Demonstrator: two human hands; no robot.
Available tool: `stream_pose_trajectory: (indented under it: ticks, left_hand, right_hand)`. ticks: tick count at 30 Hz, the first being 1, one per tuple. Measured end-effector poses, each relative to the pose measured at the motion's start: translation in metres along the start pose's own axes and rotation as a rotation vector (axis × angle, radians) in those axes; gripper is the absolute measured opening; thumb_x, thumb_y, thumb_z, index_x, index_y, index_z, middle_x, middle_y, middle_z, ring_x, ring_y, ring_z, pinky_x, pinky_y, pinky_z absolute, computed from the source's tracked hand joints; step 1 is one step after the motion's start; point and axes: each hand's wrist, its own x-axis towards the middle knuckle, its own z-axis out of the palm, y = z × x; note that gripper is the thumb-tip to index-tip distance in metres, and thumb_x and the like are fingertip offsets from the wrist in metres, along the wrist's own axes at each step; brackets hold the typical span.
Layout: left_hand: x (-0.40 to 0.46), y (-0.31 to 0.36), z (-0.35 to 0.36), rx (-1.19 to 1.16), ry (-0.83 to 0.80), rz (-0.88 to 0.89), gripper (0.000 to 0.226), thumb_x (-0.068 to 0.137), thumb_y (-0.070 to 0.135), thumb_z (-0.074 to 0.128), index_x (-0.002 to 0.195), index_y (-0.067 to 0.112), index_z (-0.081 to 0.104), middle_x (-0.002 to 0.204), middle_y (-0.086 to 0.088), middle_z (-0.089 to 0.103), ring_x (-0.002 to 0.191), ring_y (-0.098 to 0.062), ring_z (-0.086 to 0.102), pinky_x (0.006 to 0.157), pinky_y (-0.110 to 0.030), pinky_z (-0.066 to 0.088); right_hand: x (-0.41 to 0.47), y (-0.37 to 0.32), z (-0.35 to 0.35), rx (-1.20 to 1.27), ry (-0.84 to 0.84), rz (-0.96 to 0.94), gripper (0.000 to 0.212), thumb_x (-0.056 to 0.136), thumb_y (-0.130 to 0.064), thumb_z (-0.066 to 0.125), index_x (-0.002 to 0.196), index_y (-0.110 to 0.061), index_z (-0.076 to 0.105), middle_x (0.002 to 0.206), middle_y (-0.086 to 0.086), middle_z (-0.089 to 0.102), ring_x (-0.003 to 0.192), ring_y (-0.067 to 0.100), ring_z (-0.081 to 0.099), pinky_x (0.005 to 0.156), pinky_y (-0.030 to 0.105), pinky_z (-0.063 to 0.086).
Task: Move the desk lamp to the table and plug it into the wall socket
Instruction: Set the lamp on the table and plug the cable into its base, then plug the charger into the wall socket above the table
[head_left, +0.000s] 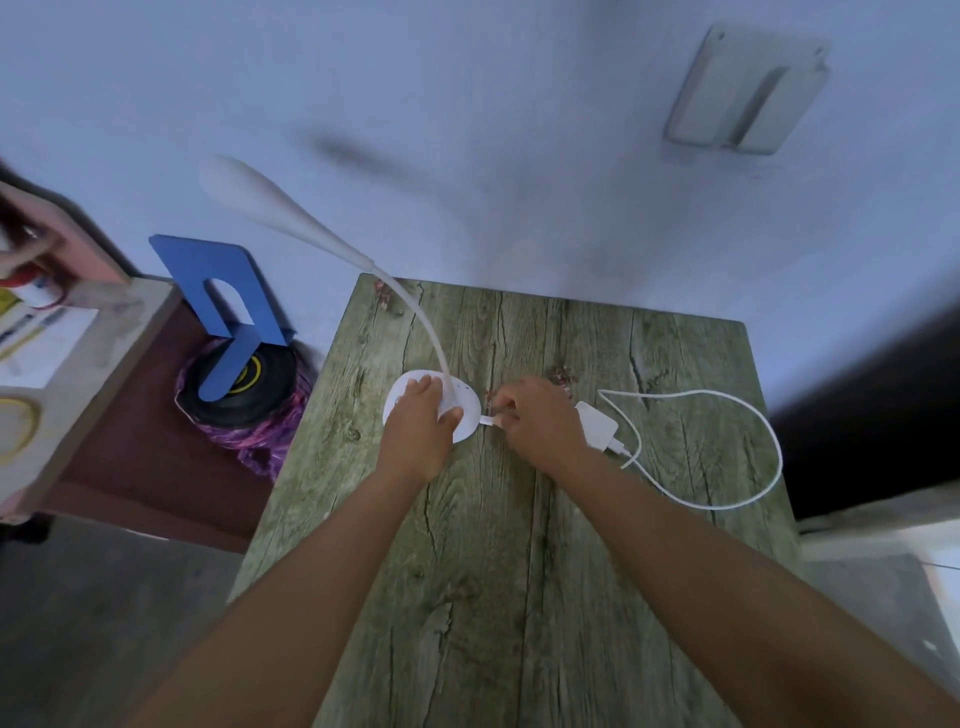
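Lamp position: the desk lamp (431, 410) stands on the desk (519, 545), toward its far left, gooseneck arching up and to the left.
Left hand: the left hand (421, 415) lies flat across the round base, pressing it down and steadying it rather than closing around it.
Right hand: the right hand (535, 415) is pinched on the small connector (491, 420) of the cable (727, 452), held at the right edge of the base.
Step in hand: judged to be seating the cable end into the lamp base; whether it is fully home cannot be told.
Adapter: the white adapter (597, 426) lies on the desk just right of the right hand, the cable looping out to the right and back.
Next move: calls for picking up the adapter and carrying it to a wall socket. A pale wall fitting (748, 91) shows far right; whether it is the socket cannot be told.
Containers: none on the desk; the contents of the shelf unit (78, 332) at left are too blurred to name.
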Motion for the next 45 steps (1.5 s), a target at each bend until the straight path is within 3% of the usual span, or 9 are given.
stream_pose_trajectory:
  ticks: [3, 5, 9, 13, 20, 24, 28, 40, 45]
  left_hand:
    - [-0.009, 0.007, -0.013, 0.055, 0.093, -0.037, 0.028, 0.096, 0.02, 0.047, 0.102, 0.0, 0.065, 0.104, -0.02, 0.066, 0.095, -0.033, 0.059, 0.074, -0.034, 0.043]
    - [-0.016, 0.015, -0.023, 0.141, 0.109, -0.023, 0.038, 0.094, 0.021, 0.046, 0.059, 0.01, 0.058, 0.061, -0.008, 0.056, 0.06, -0.025, 0.051, 0.05, -0.026, 0.032]
    - [-0.027, 0.043, -0.032, 0.085, 0.082, 0.1, 0.044, 0.094, 0.028, 0.048, 0.057, 0.006, 0.057, 0.058, -0.002, 0.058, 0.054, -0.02, 0.056, 0.053, -0.029, 0.043]
    - [-0.033, 0.083, -0.028, 0.06, 0.062, 0.201, 0.047, 0.094, 0.038, 0.046, 0.052, 0.018, 0.039, 0.05, 0.004, 0.044, 0.045, -0.011, 0.042, 0.047, -0.024, 0.036]
    - [-0.025, 0.121, 0.012, 0.081, -0.09, 0.292, 0.038, 0.095, 0.029, 0.047, 0.06, 0.014, 0.049, 0.06, 0.0, 0.051, 0.058, -0.019, 0.051, 0.054, -0.028, 0.042]
    - [-0.012, 0.126, 0.043, 0.196, -0.185, 0.276, 0.017, 0.091, 0.02, 0.05, 0.092, 0.012, 0.064, 0.097, -0.01, 0.067, 0.087, -0.024, 0.062, 0.071, -0.03, 0.045]
    - [0.006, 0.121, 0.07, 0.304, -0.339, 0.224, 0.045, 0.09, 0.016, 0.053, 0.134, 0.015, 0.047, 0.141, -0.008, 0.047, 0.128, -0.025, 0.045, 0.105, -0.034, 0.037]
    - [0.042, 0.129, 0.089, 0.523, -0.441, 0.326, 0.04, 0.079, 0.022, 0.067, 0.118, 0.017, 0.06, 0.123, -0.01, 0.057, 0.111, -0.027, 0.057, 0.089, -0.036, 0.048]
    - [0.041, 0.131, 0.072, 0.452, -0.308, 0.437, 0.046, 0.073, 0.023, 0.072, 0.117, 0.02, 0.059, 0.114, -0.003, 0.058, 0.107, -0.026, 0.056, 0.084, -0.04, 0.051]
  right_hand:
    - [-0.006, -0.003, -0.017, 0.027, 0.0, -0.021, 0.01, 0.083, -0.01, 0.06, 0.081, -0.009, 0.07, 0.087, 0.004, 0.065, 0.077, 0.018, 0.056, 0.07, 0.031, 0.045]
    - [-0.015, -0.003, -0.031, 0.039, 0.018, -0.02, 0.011, 0.083, -0.012, 0.062, 0.074, -0.009, 0.067, 0.077, 0.0, 0.061, 0.07, 0.015, 0.052, 0.065, 0.028, 0.04]
    - [-0.028, 0.0, -0.057, 0.053, 0.028, 0.046, 0.026, 0.085, -0.02, 0.06, 0.061, -0.009, 0.058, 0.068, 0.009, 0.06, 0.057, 0.016, 0.049, 0.058, 0.032, 0.045]
    - [-0.041, 0.013, -0.089, 0.086, 0.113, 0.1, 0.045, 0.088, -0.028, 0.061, 0.049, -0.027, 0.038, 0.051, -0.008, 0.041, 0.047, 0.005, 0.036, 0.047, 0.022, 0.026]
    - [-0.078, 0.079, -0.12, 0.053, 0.071, 0.384, 0.008, 0.081, -0.011, 0.06, 0.075, -0.015, 0.065, 0.083, 0.009, 0.065, 0.08, 0.025, 0.06, 0.069, 0.026, 0.041]
    - [-0.089, 0.101, -0.107, 0.056, 0.017, 0.421, 0.012, 0.081, -0.012, 0.06, 0.087, -0.013, 0.07, 0.099, 0.009, 0.07, 0.093, 0.025, 0.064, 0.079, 0.03, 0.048]
    - [-0.09, 0.112, -0.085, 0.025, -0.074, 0.367, 0.019, 0.083, -0.013, 0.056, 0.096, -0.012, 0.07, 0.106, 0.012, 0.068, 0.1, 0.029, 0.062, 0.083, 0.031, 0.049]
    - [-0.079, 0.13, -0.07, 0.118, -0.006, 0.364, 0.01, 0.08, -0.009, 0.057, 0.081, -0.012, 0.067, 0.087, 0.01, 0.068, 0.083, 0.027, 0.063, 0.074, 0.035, 0.052]
    - [-0.071, 0.12, -0.098, 0.127, 0.42, 0.243, 0.017, 0.083, -0.009, 0.057, 0.098, -0.014, 0.062, 0.099, 0.003, 0.06, 0.075, 0.017, 0.056, 0.064, 0.029, 0.044]
